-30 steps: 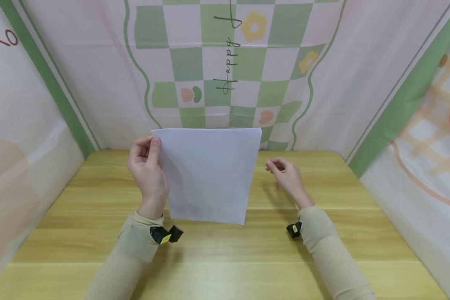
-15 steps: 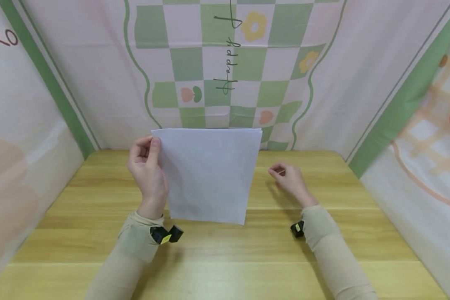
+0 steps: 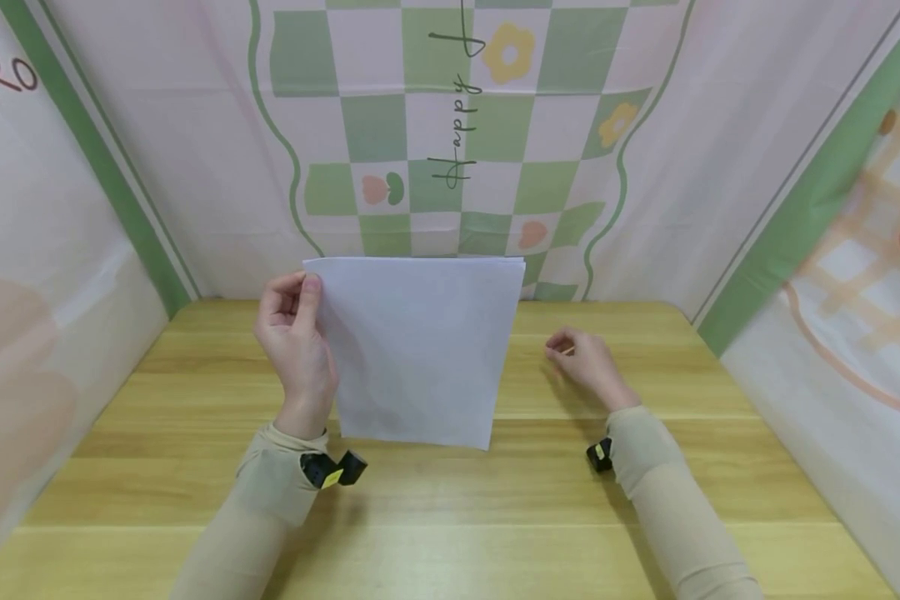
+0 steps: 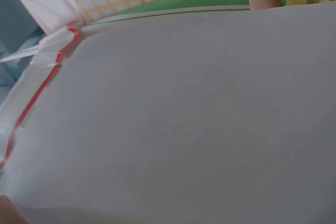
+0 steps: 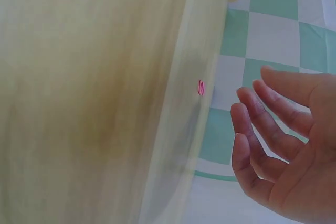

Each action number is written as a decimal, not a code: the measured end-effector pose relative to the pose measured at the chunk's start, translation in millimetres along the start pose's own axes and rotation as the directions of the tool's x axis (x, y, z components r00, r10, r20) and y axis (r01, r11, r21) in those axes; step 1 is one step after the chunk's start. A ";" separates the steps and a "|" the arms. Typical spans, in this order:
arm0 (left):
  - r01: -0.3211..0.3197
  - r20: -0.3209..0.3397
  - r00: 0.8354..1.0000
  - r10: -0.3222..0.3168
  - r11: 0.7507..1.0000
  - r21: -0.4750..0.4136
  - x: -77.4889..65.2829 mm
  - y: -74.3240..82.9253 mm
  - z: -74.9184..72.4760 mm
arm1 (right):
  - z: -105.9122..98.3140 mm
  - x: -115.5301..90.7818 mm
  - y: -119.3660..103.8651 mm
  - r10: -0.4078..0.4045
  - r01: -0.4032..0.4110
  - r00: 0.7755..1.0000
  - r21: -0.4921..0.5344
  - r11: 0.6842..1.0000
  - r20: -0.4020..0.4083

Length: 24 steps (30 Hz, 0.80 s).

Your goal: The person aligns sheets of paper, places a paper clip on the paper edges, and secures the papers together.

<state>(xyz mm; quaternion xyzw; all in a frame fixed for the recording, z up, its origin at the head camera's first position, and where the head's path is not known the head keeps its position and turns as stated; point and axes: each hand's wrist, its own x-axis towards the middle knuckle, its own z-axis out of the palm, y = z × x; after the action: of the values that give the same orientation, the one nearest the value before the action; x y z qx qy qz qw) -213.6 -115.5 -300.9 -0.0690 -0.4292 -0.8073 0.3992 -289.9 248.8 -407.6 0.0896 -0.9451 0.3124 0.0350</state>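
Note:
White paper (image 3: 420, 350) stands up off the table in the head view, its upper left corner pinched between the thumb and fingers of my left hand (image 3: 296, 342). A doubled edge shows at its top right. The same paper (image 4: 178, 114) fills most of the left wrist view, where only a bit of the left hand (image 4: 9, 213) shows at the lower left corner. To the right of the paper, my right hand (image 3: 588, 362) hovers low over the table with fingers loosely curled. Seen from the right wrist, this hand (image 5: 289, 140) holds nothing.
A small pink object (image 5: 201, 87) lies near the table's edge in the right wrist view. The wooden table (image 3: 450, 533) reaches back to a green checked curtain (image 3: 435, 125), with fabric walls on both sides.
My right hand has moved a little to the right and lower, away from the paper. My left hand and the paper have hardly moved.

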 end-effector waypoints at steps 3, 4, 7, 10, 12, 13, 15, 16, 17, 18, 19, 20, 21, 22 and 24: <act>-0.006 -0.003 1.000 0.006 1.000 0.002 0.0 -0.4 0.4 | -1.3 0.4 1.2 0.002 -0.002 1.000 -0.020 1.000 0.011; -0.009 -0.003 1.000 0.009 1.000 0.006 -0.1 -0.3 0.6 | -1.6 0.6 1.6 0.001 -0.001 1.000 -0.033 0.999 0.012; -0.013 -0.002 1.000 0.013 1.000 0.012 -0.3 -0.5 1.0 | -2.5 1.3 2.5 0.008 -0.007 1.000 -0.059 0.998 0.027; -0.005 0.000 1.000 0.005 1.000 -0.002 -0.7 -0.1 1.3 | -3.3 2.0 2.5 0.025 -0.021 0.999 -0.079 0.997 0.046; 0.001 0.004 1.000 -0.001 1.000 -0.003 -0.7 -0.5 1.1 | -3.9 2.4 2.7 0.041 -0.035 0.997 -0.086 0.996 0.067; 0.005 0.003 1.000 -0.005 1.000 -0.009 -0.8 -0.6 1.1 | -4.2 2.7 3.0 0.050 -0.043 0.996 -0.090 0.995 0.075; 0.005 0.007 1.000 -0.005 1.000 0.000 -0.9 -1.0 0.8 | -4.6 3.4 4.1 0.076 -0.066 0.993 -0.101 0.993 0.091; 0.006 0.008 1.000 -0.006 1.000 0.004 -1.0 -1.1 0.7 | -4.7 3.8 4.8 0.085 -0.074 0.992 -0.109 0.991 0.097; 0.006 0.010 1.000 -0.006 1.000 0.008 -1.0 -1.4 0.5 | -4.8 3.9 5.3 0.091 -0.079 0.991 -0.119 0.990 0.101; 0.006 0.011 1.000 -0.006 1.000 0.010 -1.1 -1.6 0.4 | -4.7 4.5 6.4 0.102 -0.089 0.989 -0.125 0.988 0.104; 0.006 0.012 1.000 -0.006 1.000 0.012 -1.0 -1.6 0.3 | -4.6 4.7 6.7 0.111 -0.097 0.988 -0.131 0.987 0.107; 0.002 0.015 1.000 -0.002 1.000 0.021 -0.9 -1.7 0.0 | -4.6 4.9 6.9 0.116 -0.101 0.987 -0.136 0.986 0.111; 0.000 0.017 1.000 -0.001 1.000 0.023 -0.8 -1.7 -0.1 | -4.5 5.2 7.2 0.117 -0.101 0.987 -0.138 0.985 0.114; -0.002 0.017 1.000 0.002 1.000 0.022 -0.6 -1.8 -0.2 | -4.5 5.4 7.4 0.121 -0.104 0.986 -0.141 0.984 0.117; -0.009 0.018 1.000 0.009 1.000 0.023 -0.1 -2.2 -0.5 | -4.2 5.8 7.9 0.131 -0.113 0.983 -0.139 0.984 0.127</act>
<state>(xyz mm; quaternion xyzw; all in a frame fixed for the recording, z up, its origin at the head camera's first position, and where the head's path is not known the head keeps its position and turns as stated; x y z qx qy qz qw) -215.0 -115.1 -302.7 -0.0734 -0.4419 -0.7997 0.3997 -297.0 256.7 -408.1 0.0499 -0.9675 0.2442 -0.0428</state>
